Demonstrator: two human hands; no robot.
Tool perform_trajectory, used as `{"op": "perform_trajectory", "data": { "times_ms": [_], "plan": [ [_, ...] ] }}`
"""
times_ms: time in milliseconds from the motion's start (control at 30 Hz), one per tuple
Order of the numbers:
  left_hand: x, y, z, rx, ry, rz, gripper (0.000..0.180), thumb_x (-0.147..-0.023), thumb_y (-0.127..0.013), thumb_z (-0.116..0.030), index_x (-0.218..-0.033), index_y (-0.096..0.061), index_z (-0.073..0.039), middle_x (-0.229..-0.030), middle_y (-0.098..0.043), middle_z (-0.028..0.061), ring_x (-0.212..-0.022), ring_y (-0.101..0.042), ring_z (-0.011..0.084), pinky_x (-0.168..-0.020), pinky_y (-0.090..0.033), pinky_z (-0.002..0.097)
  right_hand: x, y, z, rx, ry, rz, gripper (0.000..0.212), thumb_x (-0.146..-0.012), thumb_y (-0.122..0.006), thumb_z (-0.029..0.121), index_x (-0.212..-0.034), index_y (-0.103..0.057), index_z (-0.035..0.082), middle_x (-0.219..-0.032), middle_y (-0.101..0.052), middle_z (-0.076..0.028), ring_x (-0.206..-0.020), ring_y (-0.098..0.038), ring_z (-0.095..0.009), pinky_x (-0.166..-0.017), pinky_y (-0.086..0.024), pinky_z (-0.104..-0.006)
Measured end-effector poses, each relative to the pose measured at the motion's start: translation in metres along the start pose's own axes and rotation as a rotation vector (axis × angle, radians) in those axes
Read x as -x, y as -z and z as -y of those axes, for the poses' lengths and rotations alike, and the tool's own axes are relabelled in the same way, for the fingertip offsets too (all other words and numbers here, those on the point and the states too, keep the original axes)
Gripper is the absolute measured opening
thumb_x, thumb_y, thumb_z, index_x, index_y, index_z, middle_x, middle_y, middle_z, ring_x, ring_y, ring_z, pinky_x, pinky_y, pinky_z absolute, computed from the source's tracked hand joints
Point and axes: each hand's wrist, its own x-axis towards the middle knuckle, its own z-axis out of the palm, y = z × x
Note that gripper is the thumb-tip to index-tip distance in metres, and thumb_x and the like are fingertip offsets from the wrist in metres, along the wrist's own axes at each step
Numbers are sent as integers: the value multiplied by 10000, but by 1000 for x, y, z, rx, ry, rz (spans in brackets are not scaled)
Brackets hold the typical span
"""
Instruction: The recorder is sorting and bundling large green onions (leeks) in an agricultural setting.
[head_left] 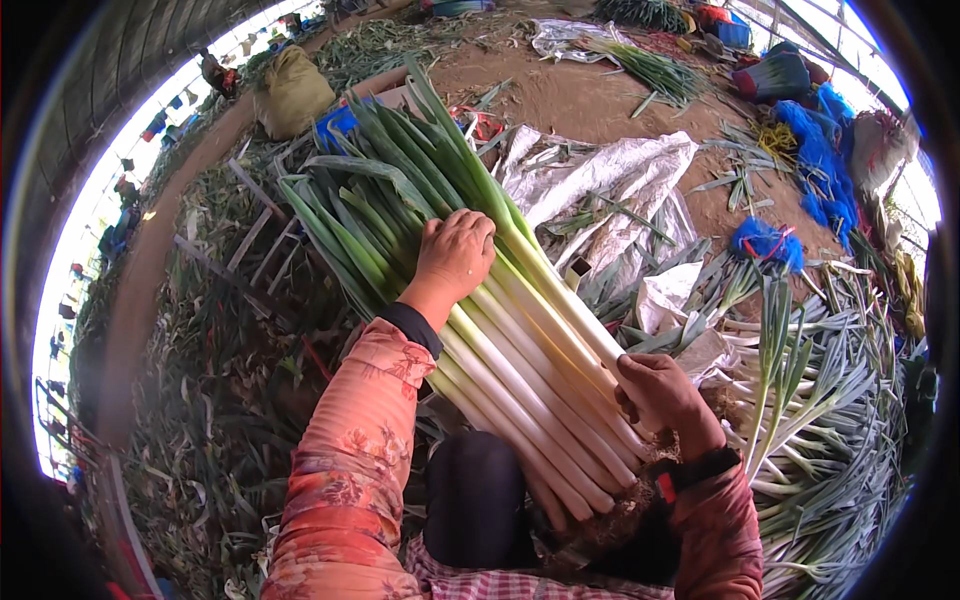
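Note:
A thick row of long green onions [520,370] slants before me, green leaves at the upper left and white stalks toward the lower right. One onion [555,285] lies on top along the right side of the row. My left hand [455,255] is closed on it where the leaves begin, the fingertips hidden from view. Lower down, my right hand [665,395] grips the same onion's white stalk near the root end, thumb on top. Brown, soil-covered roots [605,525] show at the bottom of the row. What supports the row is mostly hidden.
Loose green onions [820,430] lie heaped on the right. A crumpled white plastic sheet [610,185] is spread beyond the row. Leaf waste [220,400] and a metal frame [265,230] are on the left. Blue netting [815,160] and a tan sack [295,90] stand farther off.

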Motion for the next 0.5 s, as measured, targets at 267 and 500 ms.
{"op": "perform_trajectory", "data": {
  "times_ms": [267, 500],
  "plan": [
    [-1, 4, -3, -54, -64, 59, 367, -896, -522, -295, -1260, -536, -255, -1067, -569, 8, -1077, -507, 192, -868, -342, 383, -12, 10, 8, 528, 44, -61, 331, -940, -521, 300, -949, -644, -7, -641, -599, -67, -569, -596, -151, -542, -473, -306],
    [-7, 6, -6, -62, -14, 211, 354, -898, -524, -372, -1245, -579, -327, -1074, -531, 12, -1056, -494, 199, -862, -339, 394, 0, -16, -5, 1233, 343, -364, 285, -889, -544, 316, -973, -655, 68, -828, -606, -140, -781, -600, -322, -703, -491, -420]
  ]
}}
